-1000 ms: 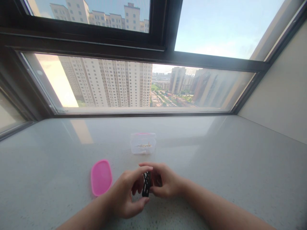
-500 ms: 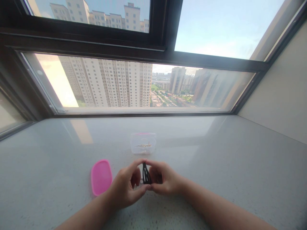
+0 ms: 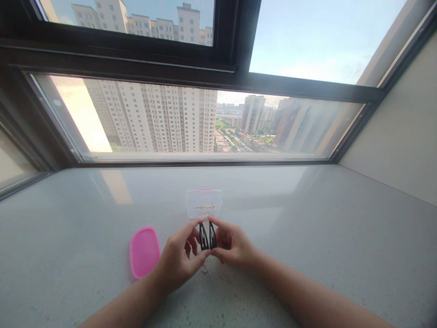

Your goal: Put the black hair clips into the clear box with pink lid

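Two black snap hair clips [image 3: 207, 236] stand side by side between my hands, just in front of a small clear plastic box [image 3: 204, 203]. My left hand [image 3: 179, 260] pinches the left clip between thumb and forefinger. My right hand [image 3: 232, 243] pinches the right clip the same way. Both hands are closed and hover low over the pale stone sill [image 3: 307, 228]. Something thin and golden lies inside the clear box; I cannot make out what it is.
A pink oval lid [image 3: 144, 251] lies flat on the sill left of my left hand. Behind the box a dark-framed window [image 3: 218, 82] runs across the back. A beige wall [image 3: 403, 132] borders the sill on the right.
Both hands have moved forward toward the clear box. The black clips, first held as one dark piece lower down, now stand upright side by side.
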A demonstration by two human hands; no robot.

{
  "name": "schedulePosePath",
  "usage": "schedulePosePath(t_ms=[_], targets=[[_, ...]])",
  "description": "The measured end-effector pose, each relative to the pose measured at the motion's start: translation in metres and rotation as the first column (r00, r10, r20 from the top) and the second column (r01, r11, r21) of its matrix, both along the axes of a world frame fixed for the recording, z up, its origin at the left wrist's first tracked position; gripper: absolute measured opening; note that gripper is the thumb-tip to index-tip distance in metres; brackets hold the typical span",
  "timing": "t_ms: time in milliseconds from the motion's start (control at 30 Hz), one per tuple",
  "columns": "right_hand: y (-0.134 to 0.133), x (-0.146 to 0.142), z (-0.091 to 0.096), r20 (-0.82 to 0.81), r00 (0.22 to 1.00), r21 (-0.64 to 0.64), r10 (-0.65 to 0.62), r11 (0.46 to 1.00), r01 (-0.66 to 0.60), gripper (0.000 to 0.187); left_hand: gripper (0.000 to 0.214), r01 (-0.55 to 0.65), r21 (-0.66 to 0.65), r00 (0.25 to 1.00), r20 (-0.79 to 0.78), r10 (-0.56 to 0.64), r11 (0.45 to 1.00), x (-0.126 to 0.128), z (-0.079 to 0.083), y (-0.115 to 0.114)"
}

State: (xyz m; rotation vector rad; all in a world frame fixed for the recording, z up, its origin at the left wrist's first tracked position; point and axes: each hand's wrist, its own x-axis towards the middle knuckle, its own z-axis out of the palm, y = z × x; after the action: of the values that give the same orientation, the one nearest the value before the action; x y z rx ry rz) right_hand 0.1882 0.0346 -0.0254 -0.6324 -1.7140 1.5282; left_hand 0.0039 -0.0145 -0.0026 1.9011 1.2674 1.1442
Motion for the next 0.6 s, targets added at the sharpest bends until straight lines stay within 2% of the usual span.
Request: schedulePosePath(t_ms=[133, 233, 367, 500, 600], targets=[[0.006, -0.001, -0.002, -0.073, 0.996, -0.098, -0.044, 0.995, 0.037, 0.090, 0.063, -0.051, -0.101, 0.979, 0.191, 0.070, 0.994, -0.001, -0.002, 0.010], [0.009, -0.001, -0.003, -0.105, 0.991, -0.122, -0.079, 0.990, 0.066, 0.089, 0.071, -0.033, -0.133, 0.951, 0.300, 0.072, 0.991, -0.001, -0.004, 0.016], [0.007, -0.002, -0.002, -0.125, 0.991, -0.155, -0.039, 0.988, 0.019, 0.089, 0.070, 0.030, -0.145, 0.970, 0.241, 0.006, 0.989, 0.000, -0.006, 0.014], [0.001, -0.004, -0.001, -0.106, 0.994, -0.165, 0.041, 0.985, -0.058, 0.092, 0.067, 0.070, -0.090, 0.991, 0.117, -0.059, 0.994, 0.001, -0.008, 0.010], [0.001, -0.004, -0.002, -0.077, 0.995, -0.152, 0.067, 0.985, -0.079, 0.092, 0.067, 0.104, -0.052, 0.991, 0.094, -0.099, 0.993, 0.000, -0.008, 0.008]])
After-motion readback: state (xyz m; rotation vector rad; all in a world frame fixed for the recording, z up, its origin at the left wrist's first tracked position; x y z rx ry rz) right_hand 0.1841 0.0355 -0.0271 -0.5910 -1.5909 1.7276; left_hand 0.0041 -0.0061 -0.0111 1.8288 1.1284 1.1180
